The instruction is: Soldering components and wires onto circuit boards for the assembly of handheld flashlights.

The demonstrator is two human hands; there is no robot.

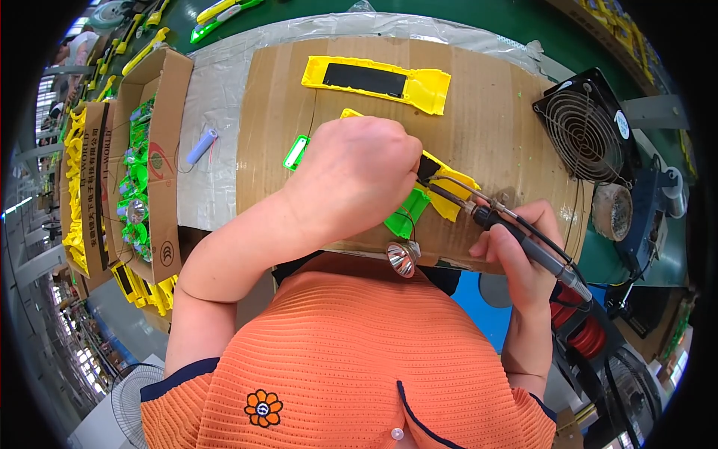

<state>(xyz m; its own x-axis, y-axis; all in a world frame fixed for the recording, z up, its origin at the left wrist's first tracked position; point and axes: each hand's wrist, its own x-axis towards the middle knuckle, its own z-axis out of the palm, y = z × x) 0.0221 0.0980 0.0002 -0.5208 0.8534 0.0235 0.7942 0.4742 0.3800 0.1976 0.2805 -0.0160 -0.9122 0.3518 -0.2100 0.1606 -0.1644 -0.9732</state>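
Note:
My left hand (359, 168) is closed over a yellow plastic torch shell (452, 191) on the cardboard-covered bench (486, 120), hiding most of it. A green plastic part (407, 213) and a silver reflector cup (402, 258) with thin wires lie just below the hand. My right hand (516, 243) grips a black-handled soldering iron (523, 239), its metal tip pointing left at the shell near my left fingers. A second yellow shell with a black panel (378, 78) lies flat at the far side of the bench.
A small green frame (296, 152) and a blue cylindrical battery (202, 144) lie to the left. Open cardboard boxes (161, 97) of green and yellow parts stand at the left. A black fan (587, 127) and a solder-wire reel (612, 212) sit at the right.

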